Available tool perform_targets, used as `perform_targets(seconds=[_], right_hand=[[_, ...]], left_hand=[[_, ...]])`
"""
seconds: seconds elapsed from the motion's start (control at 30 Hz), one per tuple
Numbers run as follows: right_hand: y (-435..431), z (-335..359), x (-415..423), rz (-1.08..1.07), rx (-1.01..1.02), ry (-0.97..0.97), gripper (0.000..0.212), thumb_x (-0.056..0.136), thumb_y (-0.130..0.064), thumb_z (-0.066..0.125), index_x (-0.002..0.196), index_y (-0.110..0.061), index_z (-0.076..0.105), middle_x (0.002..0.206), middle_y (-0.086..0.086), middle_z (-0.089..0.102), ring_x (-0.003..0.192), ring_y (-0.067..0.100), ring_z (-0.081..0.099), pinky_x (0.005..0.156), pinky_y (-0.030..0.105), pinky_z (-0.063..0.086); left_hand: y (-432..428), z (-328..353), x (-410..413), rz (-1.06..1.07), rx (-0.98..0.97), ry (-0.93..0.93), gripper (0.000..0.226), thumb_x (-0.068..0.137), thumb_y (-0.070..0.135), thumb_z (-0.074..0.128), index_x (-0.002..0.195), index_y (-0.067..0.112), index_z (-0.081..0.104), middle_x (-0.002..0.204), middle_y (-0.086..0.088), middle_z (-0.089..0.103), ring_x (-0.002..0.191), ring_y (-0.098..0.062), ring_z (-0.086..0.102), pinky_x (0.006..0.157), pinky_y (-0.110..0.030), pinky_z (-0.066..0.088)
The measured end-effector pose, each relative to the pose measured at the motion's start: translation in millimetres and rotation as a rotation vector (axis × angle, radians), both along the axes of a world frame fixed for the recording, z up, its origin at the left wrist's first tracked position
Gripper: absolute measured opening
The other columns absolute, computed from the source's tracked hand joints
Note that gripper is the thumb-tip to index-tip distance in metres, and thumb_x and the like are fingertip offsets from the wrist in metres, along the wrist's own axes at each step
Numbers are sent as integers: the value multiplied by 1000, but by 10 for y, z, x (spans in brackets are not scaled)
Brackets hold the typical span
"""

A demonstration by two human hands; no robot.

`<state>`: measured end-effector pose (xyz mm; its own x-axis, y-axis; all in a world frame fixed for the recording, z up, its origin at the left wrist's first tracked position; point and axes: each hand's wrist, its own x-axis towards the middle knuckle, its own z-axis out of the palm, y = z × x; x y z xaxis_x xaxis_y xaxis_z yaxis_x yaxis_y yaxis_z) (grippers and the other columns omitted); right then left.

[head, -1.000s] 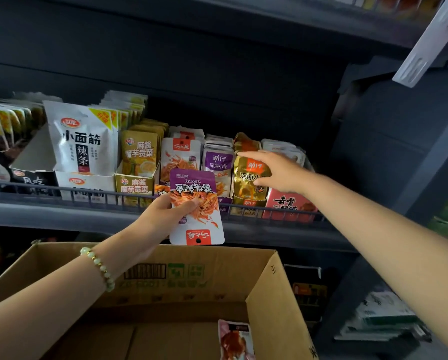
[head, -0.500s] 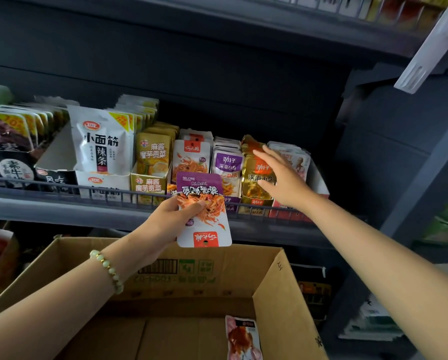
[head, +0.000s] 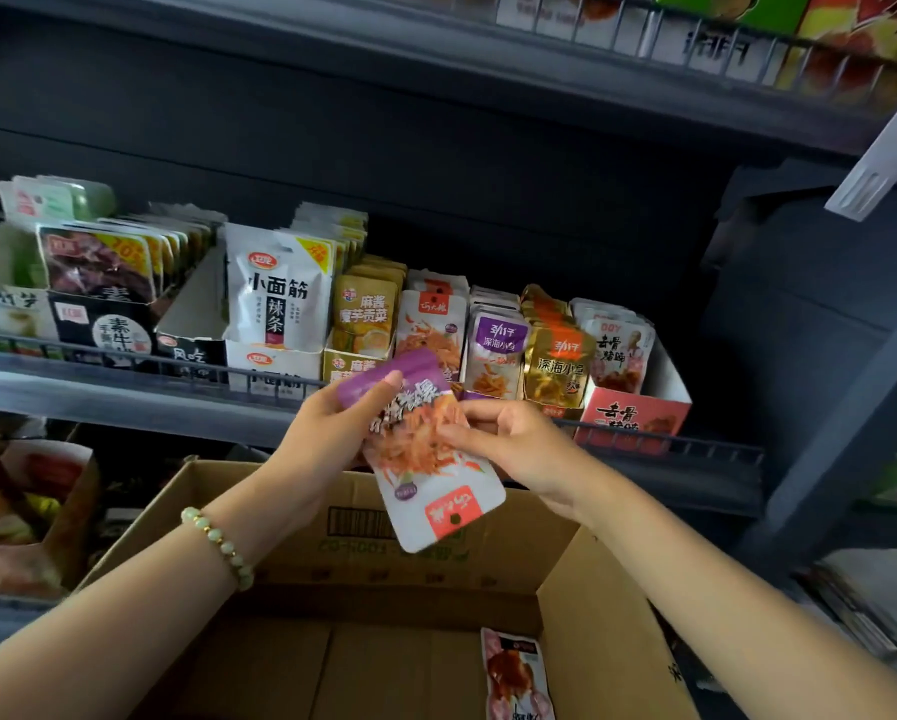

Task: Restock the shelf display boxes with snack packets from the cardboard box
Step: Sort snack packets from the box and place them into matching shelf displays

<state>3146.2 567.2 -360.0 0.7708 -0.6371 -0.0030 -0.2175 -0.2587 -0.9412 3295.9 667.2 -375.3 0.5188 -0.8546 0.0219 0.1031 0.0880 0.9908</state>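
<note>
Here, left hand [head: 326, 439] and right hand [head: 519, 452] tight around one purple-topped packet [head: 436, 491]; wire rail [head: 124, 357] before the display boxes [head: 636, 415].

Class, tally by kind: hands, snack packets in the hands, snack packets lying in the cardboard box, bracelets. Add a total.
Hands: 2, left hand, right hand
Held packet: 1
Boxed packet in cardboard box: 1
Bracelet: 1
Total: 5

Glossy plastic snack packet [head: 425, 449], matt brown cardboard box [head: 607, 615], dark matt metal shelf [head: 124, 402]
</note>
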Motion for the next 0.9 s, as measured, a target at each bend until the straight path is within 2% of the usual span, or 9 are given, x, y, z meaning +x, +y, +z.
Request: perform_targets(seconds=[0.17,0.27,0.37,0.5,0.57,0.67,0.73,0.8,0.9], right_hand=[[77,-8,86,-24,176,-18,21,81,-19,72,101,-20,66,95,0,75,87,14,70,73,24,56],[175,-54,168,-6,376,-102,22,80,-7,69,100,-15,66,96,1,73,87,14,68,65,21,56],[129,-60,243,-88,549,-307,24,75,-13,68,98,-10,68,94,4,74,78,13,69,56,19,57],[-82,68,258,-193,545,-431,17,79,-12,65,96,-11,67,86,5,74,66,10,69,53,18,55],[-233,189,252,-285,345,-361,17,86,-10,64,102,-9,67,91,5,74,68,9,69,54,17,54],[-496,433,228,-432,-167,-174,16,86,-13,68,102,-13,68,92,0,73,75,10,70,59,18,55],[-640,603,243,-439,-460,-98,9,88,-12,67,94,-19,67,85,-7,70,70,3,68,58,16,54],[-753,717,329,-425,-595,-43,9,89,-13,66,95,-20,67,85,-6,69,74,5,68,62,20,55],[-923,754,541,-400,-704,70,13,89,-13,67,102,-13,69,92,0,69,83,18,69,72,34,58]], left_hand=[[137,4,224,98,-19,106,24,90,29,64,95,6,68,80,-9,75,64,-17,70,57,-24,58],[167,18,297,114,-72,333,22,93,28,60,97,7,66,83,-9,73,65,-15,70,57,-23,58],[216,89,314,-53,-94,632,20,91,29,59,100,10,62,85,-8,74,68,-16,71,50,-22,57],[172,118,330,-263,-78,638,31,81,32,63,104,12,62,96,-10,74,79,-17,72,70,-26,59],[67,122,368,-222,-41,404,29,90,30,59,112,12,61,106,-10,73,88,-17,71,73,-26,59],[-105,88,487,-41,-8,-286,33,96,33,52,126,19,56,118,-3,66,100,-13,65,76,-22,54],[-241,30,572,2,-17,-805,40,95,39,52,133,27,50,129,5,57,118,-13,55,93,-30,49],[-375,-24,622,-27,78,-1238,48,96,45,46,142,33,40,147,6,42,138,-16,35,113,-39,29],[-563,-97,683,-121,198,-1499,50,99,50,36,147,36,32,153,8,34,146,-15,18,119,-42,6]])
